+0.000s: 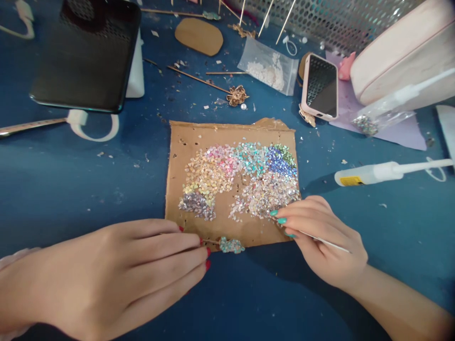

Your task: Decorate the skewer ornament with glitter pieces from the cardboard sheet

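My left hand (142, 274), with red nails, is closed around the thin metal stem of a hairpin. The hairpin's head (232, 245), crusted with small turquoise and pale pieces, lies over the front edge of a brown cardboard sheet (209, 229). Between the teal-nailed fingers of my right hand (320, 237) is a slim pale stick (329, 243), its tip down at the pile of whitish glittery chips (272, 192). Other chips are spread on the cardboard by colour: yellow-orange (204, 173), pink, turquoise (252, 158), blue (280, 161), green and grey (197, 204).
A glue bottle (369, 174) with a long nozzle lies to the right. Farther back are a gold hairpin (236, 96), a bag of white pieces (268, 68) and a pink-cased phone (321, 86). A black tablet-like device (88, 57) stands at left, above a white cable.
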`<state>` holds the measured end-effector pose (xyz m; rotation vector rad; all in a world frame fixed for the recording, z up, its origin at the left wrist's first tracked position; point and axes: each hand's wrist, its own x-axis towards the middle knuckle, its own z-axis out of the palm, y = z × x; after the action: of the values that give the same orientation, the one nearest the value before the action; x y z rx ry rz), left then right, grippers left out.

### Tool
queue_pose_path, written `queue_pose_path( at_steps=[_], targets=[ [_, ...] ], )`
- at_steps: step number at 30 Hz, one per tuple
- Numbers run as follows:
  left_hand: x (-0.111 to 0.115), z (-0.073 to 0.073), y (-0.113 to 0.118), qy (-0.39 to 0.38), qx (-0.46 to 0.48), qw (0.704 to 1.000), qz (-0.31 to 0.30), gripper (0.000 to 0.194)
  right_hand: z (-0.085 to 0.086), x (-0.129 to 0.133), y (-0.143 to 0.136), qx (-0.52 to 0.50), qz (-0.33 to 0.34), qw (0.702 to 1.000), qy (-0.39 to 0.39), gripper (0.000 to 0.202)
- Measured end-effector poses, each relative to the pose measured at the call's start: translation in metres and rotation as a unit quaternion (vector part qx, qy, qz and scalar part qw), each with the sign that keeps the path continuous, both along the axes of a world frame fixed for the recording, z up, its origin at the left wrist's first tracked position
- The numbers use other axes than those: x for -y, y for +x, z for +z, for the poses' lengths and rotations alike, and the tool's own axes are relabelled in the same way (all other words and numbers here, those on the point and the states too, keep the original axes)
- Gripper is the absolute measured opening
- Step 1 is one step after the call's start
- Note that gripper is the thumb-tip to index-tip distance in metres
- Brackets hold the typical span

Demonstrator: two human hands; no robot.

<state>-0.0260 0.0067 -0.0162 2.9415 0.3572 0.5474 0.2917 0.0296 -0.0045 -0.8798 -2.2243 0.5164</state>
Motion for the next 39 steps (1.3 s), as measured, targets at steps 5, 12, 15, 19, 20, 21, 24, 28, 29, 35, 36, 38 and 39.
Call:
queue_pose_path(
  at_steps=[5,12,15,19,20,21,24,28,29,35,36,38,39],
  targets=[
    [-0.0011,0.0025,0.0003,-0.005,-0.001,1.0,0.003,0.034,0.0002,0.0002,-0.0004,-0.006,0.003,1.0,-0.003,0.018],
    [-0.0026,0.002,0.0015,-0.005,0.006,1.0,0.004,0.032,0.0019,-0.001,0.0004,-0.003,0.016,1.0,0.001,0.016],
    [-0.0015,0.001,0.0003,-0.002,0.0,1.0,0.008,0.031,0.0014,-0.001,0.0023,-0.005,0.019,1.0,0.009,0.017],
    [-0.0003,0.0001,-0.0004,0.0,0.008,1.0,0.011,0.033,0.0004,-0.0005,0.0048,0.001,0.011,1.0,0.017,0.02],
    [-0.0002,0.0,-0.0002,-0.002,0.008,1.0,0.013,0.033,0.0001,-0.0005,0.0051,0.002,0.008,1.0,0.019,0.021],
    [-0.0001,-0.0001,0.0,-0.004,0.008,1.0,0.015,0.033,-0.0003,-0.0003,0.0053,0.004,0.003,1.0,0.02,0.021],
    [0.0002,-0.0006,0.0002,-0.011,0.01,1.0,0.018,0.032,-0.0014,0.0,0.0047,0.007,-0.01,1.0,0.018,0.022],
    [0.0008,-0.0012,-0.001,-0.023,0.014,0.999,0.018,0.032,-0.002,0.0001,0.0032,0.007,-0.009,1.0,0.013,0.021],
    [0.0008,-0.0012,-0.0011,-0.023,0.014,0.999,0.018,0.032,-0.002,0.0001,0.0031,0.006,-0.008,1.0,0.013,0.021],
    [-0.0008,-0.0017,0.0009,-0.018,0.015,1.0,0.019,0.033,-0.0007,-0.0008,0.0031,0.001,0.012,1.0,0.002,0.02],
    [-0.0009,-0.0019,0.0011,-0.015,0.016,1.0,0.02,0.033,-0.0003,-0.001,0.0029,0.001,0.016,1.0,0.0,0.02],
    [-0.0008,-0.0021,0.001,-0.012,0.018,1.0,0.02,0.035,0.0005,-0.0013,0.0023,0.0,0.022,1.0,-0.004,0.019],
    [-0.0006,-0.0021,0.0007,-0.012,0.017,1.0,0.019,0.035,0.0008,-0.0014,0.0022,0.0,0.022,1.0,-0.003,0.019]
  ],
)
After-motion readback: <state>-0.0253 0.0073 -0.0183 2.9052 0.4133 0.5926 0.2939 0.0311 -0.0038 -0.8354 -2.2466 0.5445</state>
